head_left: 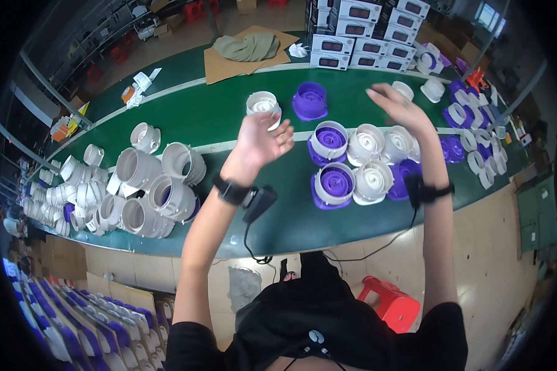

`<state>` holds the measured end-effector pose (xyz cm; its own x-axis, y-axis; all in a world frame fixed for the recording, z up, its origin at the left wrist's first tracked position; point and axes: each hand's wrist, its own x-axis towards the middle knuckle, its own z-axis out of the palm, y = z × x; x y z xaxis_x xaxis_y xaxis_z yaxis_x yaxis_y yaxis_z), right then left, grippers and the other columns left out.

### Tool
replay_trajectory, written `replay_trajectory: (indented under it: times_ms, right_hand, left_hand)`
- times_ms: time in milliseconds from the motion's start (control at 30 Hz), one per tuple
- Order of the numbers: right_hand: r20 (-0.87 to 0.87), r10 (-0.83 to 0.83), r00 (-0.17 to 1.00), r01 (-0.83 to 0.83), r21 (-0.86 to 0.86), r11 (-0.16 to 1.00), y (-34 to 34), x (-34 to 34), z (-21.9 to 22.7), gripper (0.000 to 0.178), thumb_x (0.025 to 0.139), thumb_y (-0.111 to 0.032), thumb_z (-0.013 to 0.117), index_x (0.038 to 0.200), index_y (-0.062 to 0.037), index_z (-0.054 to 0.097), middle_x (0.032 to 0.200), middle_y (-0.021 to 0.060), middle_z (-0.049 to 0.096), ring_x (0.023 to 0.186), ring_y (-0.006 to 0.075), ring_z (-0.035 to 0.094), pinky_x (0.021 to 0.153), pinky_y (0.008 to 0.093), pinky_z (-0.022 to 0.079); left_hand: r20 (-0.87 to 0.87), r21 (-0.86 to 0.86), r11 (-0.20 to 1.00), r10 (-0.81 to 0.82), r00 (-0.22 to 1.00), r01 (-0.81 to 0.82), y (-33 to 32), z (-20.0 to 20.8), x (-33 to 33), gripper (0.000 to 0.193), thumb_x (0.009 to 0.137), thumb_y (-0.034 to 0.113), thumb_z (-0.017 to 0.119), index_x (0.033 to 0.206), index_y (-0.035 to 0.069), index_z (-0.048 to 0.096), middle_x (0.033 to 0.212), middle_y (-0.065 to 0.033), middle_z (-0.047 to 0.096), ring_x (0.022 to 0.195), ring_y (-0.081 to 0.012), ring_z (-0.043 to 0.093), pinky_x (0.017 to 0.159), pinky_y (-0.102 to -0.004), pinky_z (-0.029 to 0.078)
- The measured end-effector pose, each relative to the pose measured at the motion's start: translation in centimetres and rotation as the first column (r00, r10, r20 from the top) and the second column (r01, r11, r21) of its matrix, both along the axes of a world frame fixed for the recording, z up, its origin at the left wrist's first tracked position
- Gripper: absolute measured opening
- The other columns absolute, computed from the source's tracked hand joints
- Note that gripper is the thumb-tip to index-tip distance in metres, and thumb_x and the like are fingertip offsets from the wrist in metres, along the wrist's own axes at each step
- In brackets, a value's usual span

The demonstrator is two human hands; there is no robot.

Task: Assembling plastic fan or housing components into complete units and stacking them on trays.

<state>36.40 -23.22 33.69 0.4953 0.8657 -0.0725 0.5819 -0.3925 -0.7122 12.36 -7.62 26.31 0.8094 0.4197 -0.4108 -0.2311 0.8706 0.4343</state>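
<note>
Likely between grasps — left hand [259,143], fingers curled, slightly spread, by the white housing [261,103] toward the green belt [198,105]'s near edge; right hand [402,107], fingers extended together — gripping would need them wider

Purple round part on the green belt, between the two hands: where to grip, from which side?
I'd grip the round outer wall of the purple part, thumb and fingers on opposite sides, coming from above and its right. It sits upright, its wall rising from a wider base; a white part stands at its left, so the right likely gives more room.
</note>
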Motion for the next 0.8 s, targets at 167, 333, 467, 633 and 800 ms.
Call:
replay_trajectory:
  times_ms: [167,333,467,633,800]
  right_hand:
    - [-0.326,-0.125,0.937,-0.023,-0.415,0.909,16.7,13.7,-11.8,0.077,0.081,-0.058,0.041,0.133,-0.0047,0.022,0.135,0.0191,0.025,0.122,0.0385,0.029,0.089,0.0574,0.035]
    - [-0.465,-0.248,0.850,-0.036,-0.521,0.853,24.5,17.6,-22.3,0.083,0.081,-0.060,0.038,0.136,-0.0035,0.012,0.140,0.0216,0.012,0.126,0.0400,0.019,0.092,0.0616,0.026]
    - [-0.703,-0.253,0.665,0.003,-0.336,0.942,26.2,20.6,-28.4,0.075,0.085,-0.056,0.034,0.136,-0.0052,0.013,0.140,0.0206,0.012,0.127,0.0401,0.016,0.097,0.0578,0.021]
    - [-0.862,-0.209,0.462,-0.007,-0.239,0.971,25.7,20.9,-29.2,0.068,0.088,-0.051,0.031,0.136,-0.0053,0.014,0.140,0.0200,0.015,0.126,0.0406,0.019,0.098,0.0575,0.020]
    - [-0.840,-0.135,0.525,0.040,-0.135,0.990,25.0,19.6,-22.8,0.072,0.085,-0.056,0.035,0.133,-0.0031,0.022,0.136,0.0182,0.027,0.124,0.0377,0.025,0.097,0.0554,0.022]
  left_hand:
    - [-0.362,0.240,0.966,0.000,0.932,0.093,9.4,-6.2,13.6,0.060,0.076,0.035,0.057,0.119,0.002,0.031,0.129,-0.0155,0.023,0.114,-0.0345,0.033,0.089,-0.0502,0.036]
    - [-0.544,0.247,0.934,-0.086,0.835,0.257,17.1,-16.7,21.0,0.091,0.074,0.039,0.065,0.135,0.002,0.009,0.141,-0.0179,0.005,0.127,-0.0414,0.010,0.096,-0.0582,0.024]
    - [-0.530,0.289,0.946,0.030,0.848,0.147,17.4,-21.5,25.1,0.086,0.075,0.037,0.064,0.133,0.001,0.012,0.138,-0.0176,0.017,0.126,-0.0363,0.020,0.095,-0.0596,0.023]
    - [-0.357,0.259,0.966,0.086,0.930,0.010,16.6,-23.4,25.5,0.042,0.080,0.027,0.062,0.114,0.009,0.046,0.114,-0.0065,0.046,0.110,-0.0212,0.041,0.086,-0.0559,0.037]
    - [-0.265,0.403,0.910,0.221,0.939,-0.100,15.4,-19.3,25.1,0.043,0.083,0.021,0.059,0.120,0.007,0.042,0.111,-0.0054,0.047,0.101,-0.0173,0.047,0.080,-0.0418,0.046]
